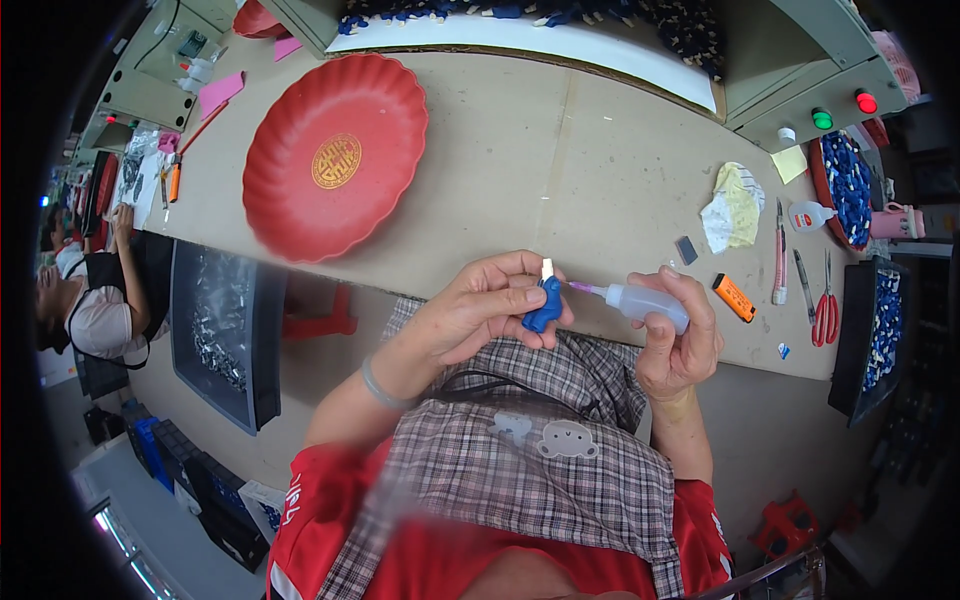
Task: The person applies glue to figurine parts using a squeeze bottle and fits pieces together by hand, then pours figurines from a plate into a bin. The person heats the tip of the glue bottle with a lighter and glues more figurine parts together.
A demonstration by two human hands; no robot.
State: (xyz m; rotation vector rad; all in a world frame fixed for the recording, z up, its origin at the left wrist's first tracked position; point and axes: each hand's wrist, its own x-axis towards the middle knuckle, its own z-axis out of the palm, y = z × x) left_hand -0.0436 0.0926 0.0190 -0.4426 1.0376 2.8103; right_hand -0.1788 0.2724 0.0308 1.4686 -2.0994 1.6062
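Red shirt [335, 505] lay nearest — left fingers [518, 300] clamped a blue piece [543, 312], right fingers [658, 345] a bottle [648, 306]; oversqueezing risked drips.

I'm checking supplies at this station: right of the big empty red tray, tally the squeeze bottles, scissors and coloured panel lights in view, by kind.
Bottles: 2 (held bottle, other bottle)
Scissors: 1
Lights: 2 (green light, red light)
Total: 5
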